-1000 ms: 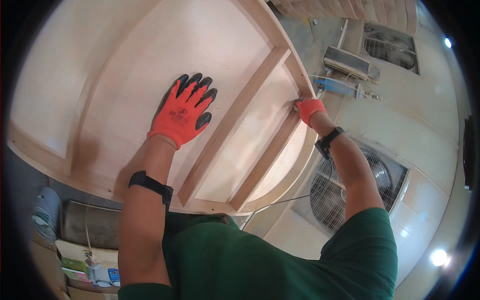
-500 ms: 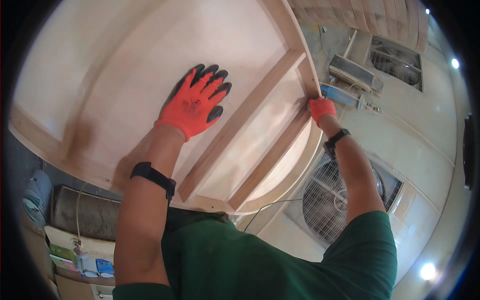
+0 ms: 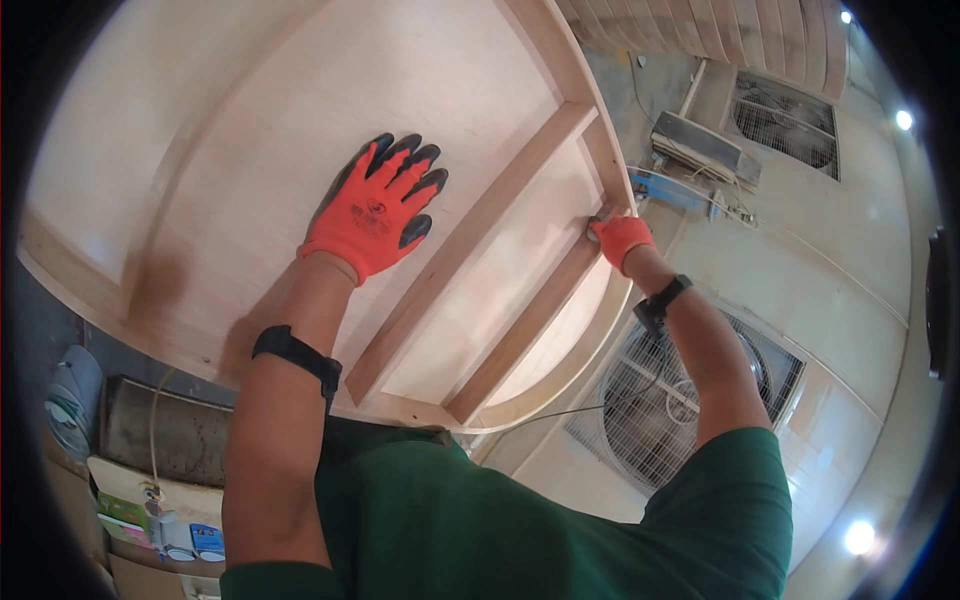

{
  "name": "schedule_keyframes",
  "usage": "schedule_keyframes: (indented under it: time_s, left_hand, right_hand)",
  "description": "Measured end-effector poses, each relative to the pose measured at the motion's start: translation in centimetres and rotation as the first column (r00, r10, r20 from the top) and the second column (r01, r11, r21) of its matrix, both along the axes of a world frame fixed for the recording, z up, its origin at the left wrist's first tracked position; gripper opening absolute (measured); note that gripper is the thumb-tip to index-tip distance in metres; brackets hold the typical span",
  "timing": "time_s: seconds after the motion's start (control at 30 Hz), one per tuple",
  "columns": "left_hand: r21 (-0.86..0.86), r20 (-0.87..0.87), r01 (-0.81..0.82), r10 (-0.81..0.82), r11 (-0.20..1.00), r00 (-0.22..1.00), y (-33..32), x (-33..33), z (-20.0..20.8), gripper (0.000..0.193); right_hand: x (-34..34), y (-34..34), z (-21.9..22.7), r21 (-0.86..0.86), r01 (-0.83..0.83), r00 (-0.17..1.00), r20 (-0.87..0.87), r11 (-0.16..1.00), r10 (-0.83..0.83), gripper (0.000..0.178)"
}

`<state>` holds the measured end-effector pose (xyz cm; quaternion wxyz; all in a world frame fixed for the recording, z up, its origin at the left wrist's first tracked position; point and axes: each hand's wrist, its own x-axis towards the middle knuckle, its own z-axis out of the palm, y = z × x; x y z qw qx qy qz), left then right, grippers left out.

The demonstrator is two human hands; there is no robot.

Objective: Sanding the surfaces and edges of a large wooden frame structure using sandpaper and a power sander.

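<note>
A large pale wooden panel (image 3: 450, 110) with a raised curved rim (image 3: 598, 345) fills the upper left. My left hand (image 3: 372, 215), in a red glove with black fingertips, lies flat on its surface with the fingers apart. Two straight wooden slats cross the panel to the right of it: a longer slat (image 3: 470, 250) and a shorter slat (image 3: 530, 325). At the far end of the shorter slat, by the rim, my right hand (image 3: 622, 240) is closed, in a matching glove. Whatever its fingers hold there is hidden.
Beyond the rim at right stand a caged fan (image 3: 650, 410), a second fan (image 3: 788, 122) and a blue clamp-like tool (image 3: 668, 190). Curved wooden strips (image 3: 710, 40) are at the top. A dark drum-like object (image 3: 165, 430) and small packets (image 3: 208, 542) sit at lower left.
My right hand has moved left and down from the rim onto the far end of the shorter slat. My left hand still lies flat on the panel; the view has shifted slightly.
</note>
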<state>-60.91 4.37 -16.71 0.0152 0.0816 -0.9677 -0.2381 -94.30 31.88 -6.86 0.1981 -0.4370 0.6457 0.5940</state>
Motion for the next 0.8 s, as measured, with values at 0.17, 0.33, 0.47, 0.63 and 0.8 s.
schedule_keyframes:
  time_s: [0.17, 0.33, 0.47, 0.63, 0.8]
  left_hand:
    - [0.017, 0.020, 0.004, -0.005, 1.000, 1.000, 0.1, -0.2, -0.2, 0.052]
    - [-0.006, -0.001, -0.001, 0.001, 1.000, 1.000, -0.1, 0.0, 0.1, 0.052]
    - [0.049, 0.001, -0.009, 0.009, 0.999, 1.000, 0.0, 0.0, -0.2, 0.051]
    - [0.024, -0.035, -0.016, 0.017, 1.000, 0.999, -0.2, -0.1, -0.2, 0.051]
    - [0.006, -0.052, -0.004, 0.004, 1.000, 0.999, -0.2, -0.7, -0.3, 0.052]
  right_hand:
    - [-0.5, 0.1, 0.2, -0.012, 0.145, 0.989, -0.017, 0.989, -0.145, 0.023]
    - [0.7, -1.7, 1.8, 0.003, 0.185, 0.975, 0.126, 0.983, -0.184, 0.035]
    - [0.8, -0.5, 0.8, -0.053, 0.060, 0.996, -0.066, 0.997, -0.064, 0.029]
    - [0.6, 1.4, 2.0, -0.154, 0.176, 0.983, 0.073, 0.972, -0.166, 0.033]
    - [-3.3, -0.6, 0.9, -0.261, 0.142, 0.984, -0.072, 0.955, -0.166, 0.026]
